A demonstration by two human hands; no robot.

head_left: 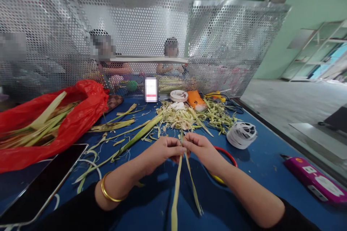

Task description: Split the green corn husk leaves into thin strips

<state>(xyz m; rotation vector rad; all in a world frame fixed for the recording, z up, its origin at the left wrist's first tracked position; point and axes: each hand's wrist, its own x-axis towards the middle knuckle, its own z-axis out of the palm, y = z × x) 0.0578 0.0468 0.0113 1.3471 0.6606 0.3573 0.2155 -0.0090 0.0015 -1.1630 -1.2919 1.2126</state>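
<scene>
Pinching pale leaf strips [177, 187] at frame centre in left hand [165, 149] and right hand [199, 148] alike, dangling loose ends [200, 208] toward bottom centre above blue worktop [260, 158]. Perhaps risking tearing or splitting by tugging too hard; possibly risking slippage by loosening the pinch.

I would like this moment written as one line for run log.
left hand: pinching leaf strips; right hand: pinching leaf strips; beyond hands: heap of plant scraps; left side: red plastic bag
</scene>
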